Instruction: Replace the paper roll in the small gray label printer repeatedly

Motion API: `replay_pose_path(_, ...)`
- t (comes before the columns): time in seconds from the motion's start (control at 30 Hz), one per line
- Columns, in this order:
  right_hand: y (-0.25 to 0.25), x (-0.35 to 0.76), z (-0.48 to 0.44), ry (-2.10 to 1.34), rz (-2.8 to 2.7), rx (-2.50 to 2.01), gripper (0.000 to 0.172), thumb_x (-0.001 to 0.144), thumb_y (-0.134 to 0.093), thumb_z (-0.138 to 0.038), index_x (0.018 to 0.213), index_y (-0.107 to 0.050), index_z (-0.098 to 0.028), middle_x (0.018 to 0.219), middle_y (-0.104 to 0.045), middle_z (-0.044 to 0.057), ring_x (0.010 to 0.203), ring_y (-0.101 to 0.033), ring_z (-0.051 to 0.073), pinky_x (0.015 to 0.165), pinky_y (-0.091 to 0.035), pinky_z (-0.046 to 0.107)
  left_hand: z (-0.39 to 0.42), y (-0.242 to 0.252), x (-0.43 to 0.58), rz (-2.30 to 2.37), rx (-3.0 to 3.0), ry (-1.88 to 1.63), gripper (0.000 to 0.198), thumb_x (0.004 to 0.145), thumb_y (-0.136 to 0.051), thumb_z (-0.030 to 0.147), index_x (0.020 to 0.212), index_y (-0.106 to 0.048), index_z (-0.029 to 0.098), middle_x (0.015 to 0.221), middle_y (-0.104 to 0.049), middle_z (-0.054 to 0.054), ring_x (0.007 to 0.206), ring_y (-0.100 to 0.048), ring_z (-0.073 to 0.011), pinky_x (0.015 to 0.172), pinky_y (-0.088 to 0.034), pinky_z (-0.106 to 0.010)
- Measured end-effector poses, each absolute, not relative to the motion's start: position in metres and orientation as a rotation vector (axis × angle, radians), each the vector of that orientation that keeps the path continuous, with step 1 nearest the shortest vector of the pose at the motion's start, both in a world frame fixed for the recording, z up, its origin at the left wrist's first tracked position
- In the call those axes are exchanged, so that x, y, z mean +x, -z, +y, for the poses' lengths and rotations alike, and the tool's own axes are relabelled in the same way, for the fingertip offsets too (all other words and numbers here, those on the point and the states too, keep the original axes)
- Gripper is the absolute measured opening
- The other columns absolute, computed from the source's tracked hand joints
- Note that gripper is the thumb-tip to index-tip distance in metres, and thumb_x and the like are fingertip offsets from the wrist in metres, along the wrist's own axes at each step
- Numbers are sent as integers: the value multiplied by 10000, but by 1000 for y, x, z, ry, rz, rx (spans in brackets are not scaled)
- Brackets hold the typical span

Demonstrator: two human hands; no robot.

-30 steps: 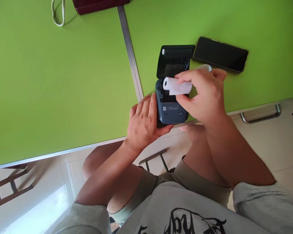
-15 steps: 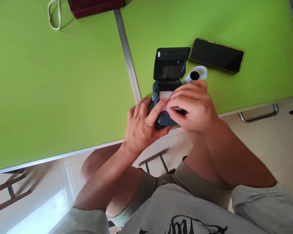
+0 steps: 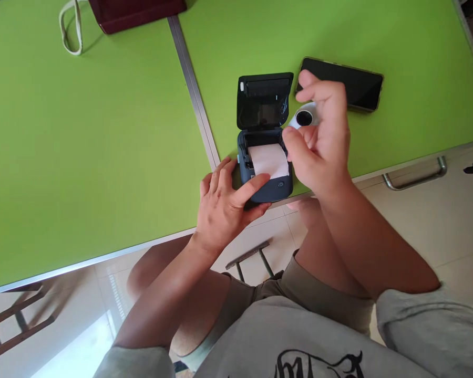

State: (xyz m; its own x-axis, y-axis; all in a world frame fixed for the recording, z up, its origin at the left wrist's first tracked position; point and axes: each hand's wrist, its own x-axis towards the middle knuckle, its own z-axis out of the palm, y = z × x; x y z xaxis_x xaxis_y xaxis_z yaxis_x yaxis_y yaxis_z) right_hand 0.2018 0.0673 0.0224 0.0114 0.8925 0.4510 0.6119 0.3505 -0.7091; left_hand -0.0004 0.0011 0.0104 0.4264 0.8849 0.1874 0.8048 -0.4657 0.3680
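Note:
A small dark blue thermal printer point(image 3: 266, 193) sits at the table's front edge, its black lid point(image 3: 264, 102) raised. White paper point(image 3: 270, 160) comes out of its compartment and lies over the front. My left hand point(image 3: 224, 202) grips the printer from the left, the index fingertip pressing on the paper's near end and the thumb at the front edge. Just right of the printer, my right hand point(image 3: 323, 136) is raised with fingers bent and apart, holding nothing. Behind its fingers a white roll with a dark core point(image 3: 303, 117) is partly hidden.
A black phone point(image 3: 358, 86) lies beyond my right hand, partly covered by it. A dark red box point(image 3: 137, 13) and a white strap loop point(image 3: 71, 31) are at the far left. A metal strip point(image 3: 193, 89) crosses the green table point(image 3: 102, 136).
My right hand has let go of the paper and lifted away to the right, its fingers spreading. The paper now lies further forward over the printer. My left hand stays on the printer.

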Motion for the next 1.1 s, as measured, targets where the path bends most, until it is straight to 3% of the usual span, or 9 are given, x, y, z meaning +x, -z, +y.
replay_pose_path(0.1,-20,199,77,-380,-1752,-1427,416,960,-591,-315,1344,-437,-360,1478,-582,84,1038,-706,223,589,-497,296,1,-10,-1,1467,2480,-543,473,980,-604,620,1374,-645,362,1495,-544,-210,1463,-496,-396,1074,-440,-540)
replay_pose_path(0.2,-23,196,80,-384,-1728,-1425,411,982,-560,-314,1357,-395,-350,1374,-611,91,1090,-688,224,565,-499,280,1,-9,-1,1458,2496,-570,458,978,-611,613,1351,-652,349,1478,-552,-220,1448,-512,-406,1055,-447,-543)
replay_pose_path(0.3,-27,194,74,-470,-1615,-1307,293,973,-512,-292,1253,-434,-327,1041,-632,47,832,-650,170,469,-426,261,2,-9,-1,1460,2489,-571,456,976,-619,608,1351,-646,349,1483,-551,-220,1450,-509,-403,1060,-447,-544)
replay_pose_path(0.43,-27,198,61,-462,-1602,-1194,92,945,-550,-357,1003,-511,-297,682,-462,-50,515,-393,117,453,-348,278,1,-9,-1,1476,2490,-546,464,976,-609,627,1352,-633,354,1487,-549,-211,1458,-503,-382,1081,-443,-537)
replay_pose_path(0.5,-27,203,57,-467,-1676,-1263,164,927,-604,-374,856,-491,-279,602,-387,-66,488,-330,111,474,-338,290,1,-8,-1,1477,2506,-562,478,976,-616,622,1363,-624,342,1473,-558,-216,1448,-515,-385,1073,-449,-533)
replay_pose_path(0.67,-39,211,55,-788,-1781,-1515,487,849,-725,-335,621,-306,-239,537,-304,-67,495,-264,94,483,-269,293,2,-7,2,1492,2528,-633,686,935,-672,571,1523,-491,268,1435,-588,-239,1407,-557,-389,1051,-457,-516)
replay_pose_path(0.8,-58,209,56,-1022,-1727,-1745,565,855,-743,-252,587,-246,-232,533,-243,-76,512,-214,78,489,-199,298,3,-6,5,1539,2512,-581,753,882,-707,588,1531,-490,274,1422,-597,-214,1400,-558,-375,1057,-450,-501)
replay_pose_path(1.1,-68,208,57,-979,-1769,-1861,624,852,-788,-245,591,-222,-223,527,-208,-85,523,-185,71,510,-145,332,2,-5,6,1548,2470,-589,778,845,-726,600,1514,-518,261,1444,-585,-201,1399,-551,-389,1095,-424,-504)
